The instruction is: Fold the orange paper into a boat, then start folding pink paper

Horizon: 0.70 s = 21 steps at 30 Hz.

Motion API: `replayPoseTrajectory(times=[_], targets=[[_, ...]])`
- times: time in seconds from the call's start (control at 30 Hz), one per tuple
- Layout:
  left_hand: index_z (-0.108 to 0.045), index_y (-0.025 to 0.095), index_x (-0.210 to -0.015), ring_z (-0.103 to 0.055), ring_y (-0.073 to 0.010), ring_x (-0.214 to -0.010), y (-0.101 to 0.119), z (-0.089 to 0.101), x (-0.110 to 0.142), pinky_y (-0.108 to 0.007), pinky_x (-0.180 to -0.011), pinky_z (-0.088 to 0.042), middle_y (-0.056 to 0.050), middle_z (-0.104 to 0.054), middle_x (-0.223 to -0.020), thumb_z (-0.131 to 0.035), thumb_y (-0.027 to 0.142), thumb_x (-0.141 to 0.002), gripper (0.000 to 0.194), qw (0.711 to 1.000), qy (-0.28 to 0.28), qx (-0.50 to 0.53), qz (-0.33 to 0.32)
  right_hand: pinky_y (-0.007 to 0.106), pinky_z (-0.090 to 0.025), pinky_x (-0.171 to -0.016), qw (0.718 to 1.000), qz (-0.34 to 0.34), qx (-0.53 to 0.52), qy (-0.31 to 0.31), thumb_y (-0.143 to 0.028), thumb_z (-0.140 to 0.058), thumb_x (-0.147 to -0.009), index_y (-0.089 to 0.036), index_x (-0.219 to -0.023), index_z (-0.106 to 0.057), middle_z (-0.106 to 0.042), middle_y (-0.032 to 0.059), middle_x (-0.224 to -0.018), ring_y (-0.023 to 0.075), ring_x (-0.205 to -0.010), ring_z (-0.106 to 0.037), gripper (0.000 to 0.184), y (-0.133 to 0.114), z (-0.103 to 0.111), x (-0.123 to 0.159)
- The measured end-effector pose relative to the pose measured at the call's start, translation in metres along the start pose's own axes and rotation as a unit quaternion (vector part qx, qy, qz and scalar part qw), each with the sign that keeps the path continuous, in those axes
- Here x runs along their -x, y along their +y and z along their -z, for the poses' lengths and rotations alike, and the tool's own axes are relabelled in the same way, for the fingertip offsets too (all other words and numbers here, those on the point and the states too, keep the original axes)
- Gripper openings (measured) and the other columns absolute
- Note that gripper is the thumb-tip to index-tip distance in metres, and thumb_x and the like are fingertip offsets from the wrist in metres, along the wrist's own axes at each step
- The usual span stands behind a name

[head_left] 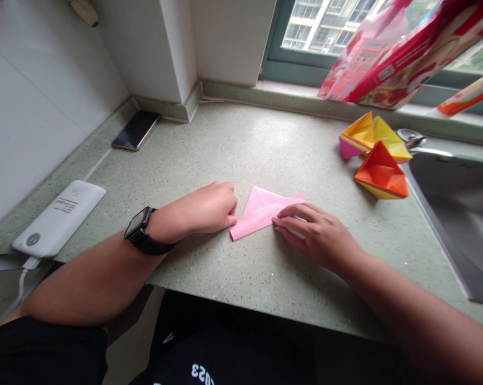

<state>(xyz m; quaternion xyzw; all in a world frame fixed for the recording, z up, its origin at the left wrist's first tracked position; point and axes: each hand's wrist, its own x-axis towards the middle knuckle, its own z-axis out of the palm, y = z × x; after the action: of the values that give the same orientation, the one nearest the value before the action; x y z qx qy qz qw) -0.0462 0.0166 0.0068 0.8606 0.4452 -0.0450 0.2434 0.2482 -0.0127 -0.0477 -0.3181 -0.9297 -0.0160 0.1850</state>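
Observation:
A pink sheet of origami paper [254, 218] lies folded on the counter, with a straight folded band along its near side and a pointed flap behind. My left hand [215, 207], a watch on its wrist, is closed, its thumb and fingertips at the left corner of the paper. At the right part of the near edge, the bent fingers of my right hand [319, 230] come together on the paper and cover some of it. What the left fingertips grip exactly is partly hidden.
Folded paper pieces in orange [381, 171] and yellow [359, 136] stand at the right, beside a metal sink [458, 214]. A white power bank [60, 216] with a cable and a phone [136, 130] lie left. Packages [385, 64] lean at the window.

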Motion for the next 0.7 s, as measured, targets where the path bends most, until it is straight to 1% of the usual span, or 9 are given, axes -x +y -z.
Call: replayPoseTrajectory(times=[0.07, 0.13, 0.23, 0.37, 0.5, 0.6, 0.7], targets=[[-0.073, 0.017, -0.070, -0.058, -0.0190, -0.080, 0.000, 0.000, 0.000, -0.033, -0.070, -0.038, -0.008, -0.065, -0.096, -0.067, 0.019, -0.093, 0.023, 1.000, 0.000, 0.002, 0.002, 0.033, -0.063, -0.078, 1.000, 0.005, 0.014, 0.001, -0.023, -0.060, -0.110, -0.025, -0.112, -0.080, -0.079, 0.0078, -0.106, 0.0204, -0.091, -0.073, 0.020, -0.001, 0.000, 0.000], [-0.075, 0.017, -0.074, -0.059, -0.0196, -0.083, 0.000, 0.000, 0.000, -0.032, -0.071, -0.039, -0.008, -0.066, -0.098, -0.066, 0.020, -0.093, 0.022, 1.000, -0.002, 0.004, 0.004, 0.036, -0.064, -0.080, 1.000, 0.009, 0.023, 0.003, -0.022, -0.060, -0.110, -0.024, -0.123, -0.078, -0.078, 0.0091, -0.108, 0.0219, -0.093, -0.073, 0.023, -0.001, -0.001, 0.000], [-0.079, 0.018, -0.079, -0.060, -0.0209, -0.087, 0.000, 0.000, 0.000, -0.032, -0.075, -0.041, -0.009, -0.068, -0.102, -0.066, 0.020, -0.093, 0.019, 1.000, -0.015, 0.008, 0.008, 0.041, -0.065, -0.089, 0.999, 0.026, 0.020, -0.004, -0.016, -0.059, -0.108, -0.024, -0.136, -0.074, -0.077, 0.0116, -0.117, 0.0251, -0.105, -0.073, 0.032, -0.003, -0.003, 0.000], [-0.082, 0.018, -0.084, -0.061, -0.0220, -0.092, 0.001, 0.003, 0.000, -0.032, -0.078, -0.042, -0.009, -0.068, -0.105, -0.068, 0.020, -0.092, 0.016, 0.999, -0.029, 0.011, 0.016, 0.044, -0.065, -0.100, 0.999, 0.045, -0.003, -0.024, -0.009, -0.055, -0.106, -0.024, -0.143, -0.071, -0.076, 0.0126, -0.130, 0.0270, -0.121, -0.071, 0.043, -0.004, -0.007, -0.001], [-0.082, 0.018, -0.083, -0.061, -0.0215, -0.091, 0.001, 0.003, 0.000, -0.031, -0.077, -0.042, -0.009, -0.068, -0.104, -0.071, 0.021, -0.091, 0.013, 0.999, -0.033, 0.013, 0.015, 0.050, -0.063, -0.107, 0.999, 0.033, -0.012, -0.033, -0.008, -0.054, -0.106, -0.026, -0.148, -0.069, -0.075, 0.0127, -0.135, 0.0290, -0.126, -0.070, 0.049, -0.004, -0.009, -0.001], [-0.080, 0.018, -0.081, -0.060, -0.0215, -0.091, 0.000, 0.002, 0.000, -0.031, -0.077, -0.042, -0.009, -0.067, -0.103, -0.072, 0.021, -0.090, 0.013, 0.999, -0.027, 0.017, 0.009, 0.055, -0.058, -0.115, 0.999, 0.046, -0.016, -0.025, -0.008, -0.056, -0.105, -0.029, -0.151, -0.068, -0.074, 0.0115, -0.140, 0.0302, -0.133, -0.067, 0.052, -0.004, -0.010, -0.001], [-0.078, 0.018, -0.077, -0.060, -0.0212, -0.089, -0.002, 0.001, 0.000, -0.031, -0.075, -0.042, -0.009, -0.067, -0.101, -0.070, 0.020, -0.089, 0.015, 1.000, -0.023, 0.014, 0.001, 0.054, -0.057, -0.117, 0.996, 0.068, -0.034, -0.037, -0.005, -0.056, -0.105, -0.031, -0.158, -0.062, -0.074, 0.0103, -0.145, 0.0296, -0.137, -0.065, 0.060, -0.008, -0.010, -0.002]])
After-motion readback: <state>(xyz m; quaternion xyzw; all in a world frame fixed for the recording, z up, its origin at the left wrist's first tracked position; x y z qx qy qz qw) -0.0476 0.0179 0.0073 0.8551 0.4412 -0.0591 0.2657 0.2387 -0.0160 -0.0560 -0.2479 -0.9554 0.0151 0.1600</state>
